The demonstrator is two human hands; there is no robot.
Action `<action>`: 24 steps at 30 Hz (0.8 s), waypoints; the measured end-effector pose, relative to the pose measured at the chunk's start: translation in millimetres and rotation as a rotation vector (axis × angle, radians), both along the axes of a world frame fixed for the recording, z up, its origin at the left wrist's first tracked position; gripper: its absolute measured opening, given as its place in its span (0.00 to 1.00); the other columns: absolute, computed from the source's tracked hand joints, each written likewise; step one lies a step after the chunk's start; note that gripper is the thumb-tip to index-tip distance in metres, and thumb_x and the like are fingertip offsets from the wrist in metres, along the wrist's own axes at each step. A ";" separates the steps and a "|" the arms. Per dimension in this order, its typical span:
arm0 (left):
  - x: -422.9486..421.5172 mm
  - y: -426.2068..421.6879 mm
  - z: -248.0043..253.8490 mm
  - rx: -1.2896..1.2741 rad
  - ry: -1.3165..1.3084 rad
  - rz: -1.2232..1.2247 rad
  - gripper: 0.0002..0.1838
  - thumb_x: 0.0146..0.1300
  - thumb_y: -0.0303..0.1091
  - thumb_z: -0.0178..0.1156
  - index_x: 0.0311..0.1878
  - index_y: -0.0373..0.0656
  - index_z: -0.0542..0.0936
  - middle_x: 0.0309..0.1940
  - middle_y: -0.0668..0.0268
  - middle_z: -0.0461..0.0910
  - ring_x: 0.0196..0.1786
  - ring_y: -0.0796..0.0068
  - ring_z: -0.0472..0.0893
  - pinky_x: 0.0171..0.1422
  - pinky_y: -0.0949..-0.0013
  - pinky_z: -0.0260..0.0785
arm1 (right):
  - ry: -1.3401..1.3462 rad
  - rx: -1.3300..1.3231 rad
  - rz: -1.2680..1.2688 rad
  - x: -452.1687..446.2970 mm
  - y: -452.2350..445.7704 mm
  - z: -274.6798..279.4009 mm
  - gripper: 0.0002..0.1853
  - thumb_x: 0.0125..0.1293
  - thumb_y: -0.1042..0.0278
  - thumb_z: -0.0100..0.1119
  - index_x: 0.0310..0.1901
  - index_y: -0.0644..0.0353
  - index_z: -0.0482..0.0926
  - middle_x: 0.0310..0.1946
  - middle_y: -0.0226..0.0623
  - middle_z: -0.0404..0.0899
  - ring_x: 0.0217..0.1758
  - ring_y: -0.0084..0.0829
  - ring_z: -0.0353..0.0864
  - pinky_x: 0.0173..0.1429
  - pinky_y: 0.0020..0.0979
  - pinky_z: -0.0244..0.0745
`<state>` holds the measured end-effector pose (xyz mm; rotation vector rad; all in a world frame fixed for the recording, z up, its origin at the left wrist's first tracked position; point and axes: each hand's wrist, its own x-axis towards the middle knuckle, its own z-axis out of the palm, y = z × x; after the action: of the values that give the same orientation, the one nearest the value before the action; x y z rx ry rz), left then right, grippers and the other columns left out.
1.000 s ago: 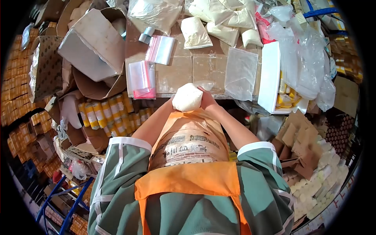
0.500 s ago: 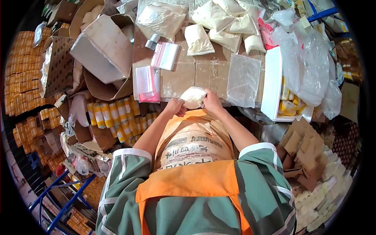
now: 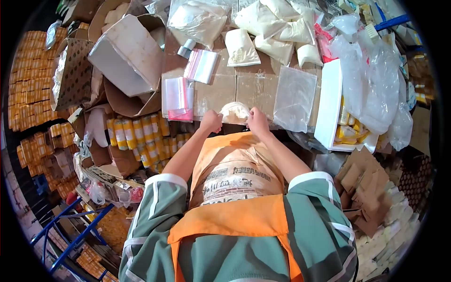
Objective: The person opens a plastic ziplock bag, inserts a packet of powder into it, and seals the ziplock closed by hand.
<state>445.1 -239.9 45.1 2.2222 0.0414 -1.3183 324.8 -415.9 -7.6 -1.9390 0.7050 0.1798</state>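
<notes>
Clear plastic bag of cream powder [image 3: 236,113], at brown cardboard-topped worktop [image 3: 256,89]. Left hand [image 3: 212,121], right hand [image 3: 258,121]: grips closed on opposite edges.

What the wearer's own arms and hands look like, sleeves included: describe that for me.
Short, loose green sleeves end in broad white cuffs, with narrow white stripes running along the fabric. Below them the forearms are bare. The left hand and right hand show no gloves.
</notes>
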 end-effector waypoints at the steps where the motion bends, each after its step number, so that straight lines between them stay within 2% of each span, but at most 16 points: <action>1: -2.0 0.6 -7.3 0.006 0.014 0.000 0.22 0.63 0.37 0.48 0.20 0.28 0.77 0.15 0.55 0.78 0.16 0.66 0.79 0.23 0.67 0.74 | 0.005 -0.054 0.009 -3.6 2.1 -27.8 0.04 0.64 0.75 0.49 0.32 0.64 0.70 0.19 0.44 0.79 0.20 0.35 0.83 0.27 0.34 0.76; 3: 1.5 -0.7 -20.4 0.080 -0.015 -0.071 0.22 0.61 0.39 0.51 0.21 0.29 0.78 0.15 0.55 0.79 0.16 0.65 0.80 0.25 0.65 0.75 | 0.081 -0.088 0.003 -1.2 4.3 -32.9 0.06 0.63 0.70 0.53 0.31 0.63 0.72 0.20 0.44 0.78 0.23 0.38 0.83 0.29 0.36 0.75; 6: 7.7 0.1 -27.4 0.078 -0.036 -0.132 0.22 0.60 0.43 0.55 0.22 0.32 0.79 0.15 0.56 0.79 0.17 0.66 0.80 0.26 0.64 0.75 | 0.087 -0.165 0.031 4.2 4.9 -6.5 0.10 0.60 0.65 0.58 0.30 0.62 0.73 0.21 0.44 0.77 0.27 0.43 0.81 0.33 0.40 0.74; 7: 10.8 1.1 -29.7 0.095 -0.081 -0.196 0.21 0.57 0.46 0.59 0.24 0.33 0.80 0.16 0.57 0.79 0.17 0.67 0.80 0.26 0.65 0.75 | 0.090 -0.082 0.004 5.6 3.8 -7.6 0.14 0.56 0.59 0.63 0.27 0.62 0.73 0.21 0.44 0.77 0.29 0.46 0.78 0.36 0.41 0.72; 11: 10.8 -1.2 -39.3 0.040 -0.092 -0.117 0.21 0.55 0.46 0.63 0.25 0.32 0.80 0.17 0.56 0.79 0.16 0.66 0.80 0.26 0.65 0.75 | 0.076 -0.050 0.070 12.4 -1.1 -1.4 0.17 0.54 0.57 0.65 0.23 0.62 0.73 0.20 0.44 0.76 0.28 0.46 0.78 0.35 0.41 0.72; 13: 4.0 -5.1 -49.2 0.051 -0.083 0.023 0.22 0.51 0.48 0.67 0.30 0.33 0.81 0.22 0.53 0.81 0.23 0.62 0.82 0.31 0.62 0.76 | 0.220 -0.101 0.093 18.8 -0.5 3.9 0.18 0.52 0.54 0.66 0.22 0.62 0.75 0.22 0.46 0.77 0.30 0.47 0.79 0.36 0.42 0.73; 14: -1.4 -4.6 -59.2 0.051 -0.072 0.024 0.22 0.51 0.48 0.67 0.30 0.33 0.81 0.22 0.53 0.81 0.23 0.62 0.82 0.31 0.62 0.76 | 0.231 -0.100 0.094 18.7 2.8 4.1 0.18 0.52 0.54 0.66 0.22 0.62 0.75 0.22 0.46 0.77 0.30 0.47 0.79 0.36 0.42 0.73; 16: -7.3 -7.6 -78.5 0.073 -0.231 -0.063 0.26 0.47 0.53 0.69 0.35 0.35 0.82 0.30 0.53 0.83 0.33 0.57 0.84 0.39 0.59 0.77 | 0.274 -0.186 0.060 25.3 9.9 3.3 0.17 0.53 0.53 0.65 0.25 0.61 0.79 0.25 0.47 0.80 0.33 0.47 0.81 0.37 0.42 0.74; 17: -9.1 -19.6 -55.2 0.161 -0.299 -0.110 0.29 0.44 0.56 0.70 0.39 0.38 0.84 0.36 0.53 0.84 0.41 0.54 0.84 0.46 0.57 0.76 | 0.314 -0.222 0.067 30.8 13.5 7.3 0.15 0.54 0.54 0.63 0.28 0.59 0.82 0.28 0.48 0.81 0.36 0.47 0.82 0.39 0.44 0.75; 18: -11.1 -26.8 -45.6 0.158 -0.289 -0.111 0.29 0.44 0.56 0.70 0.39 0.38 0.84 0.36 0.53 0.84 0.41 0.54 0.84 0.46 0.57 0.76 | 0.325 -0.224 0.067 30.7 18.1 2.9 0.15 0.54 0.54 0.63 0.28 0.59 0.82 0.28 0.48 0.81 0.36 0.47 0.82 0.39 0.44 0.75; 20: -11.1 -37.0 -37.2 0.249 -0.333 -0.166 0.30 0.43 0.57 0.70 0.40 0.38 0.84 0.37 0.52 0.84 0.44 0.53 0.83 0.48 0.58 0.76 | 0.254 -0.393 0.088 29.0 23.6 -12.6 0.13 0.54 0.56 0.62 0.29 0.58 0.82 0.28 0.47 0.81 0.36 0.48 0.82 0.41 0.46 0.76; 22: -9.1 -39.6 -43.1 0.264 -0.287 -0.183 0.28 0.44 0.53 0.70 0.41 0.38 0.82 0.39 0.51 0.83 0.45 0.53 0.83 0.49 0.57 0.75 | 0.185 -0.450 0.099 24.8 20.6 -18.0 0.11 0.54 0.58 0.61 0.31 0.57 0.83 0.29 0.46 0.82 0.36 0.49 0.82 0.42 0.47 0.76; 24: -10.5 -38.3 -56.7 0.226 -0.414 -0.169 0.24 0.46 0.47 0.69 0.42 0.39 0.80 0.40 0.51 0.82 0.45 0.52 0.82 0.49 0.56 0.75 | 0.303 -0.387 0.171 26.3 10.5 -11.7 0.12 0.54 0.57 0.60 0.32 0.58 0.82 0.28 0.46 0.82 0.37 0.48 0.82 0.41 0.46 0.76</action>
<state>434.6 -278.3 -11.5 2.7023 -0.1611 -0.9475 351.1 -405.5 -19.3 -2.3740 0.8153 0.4805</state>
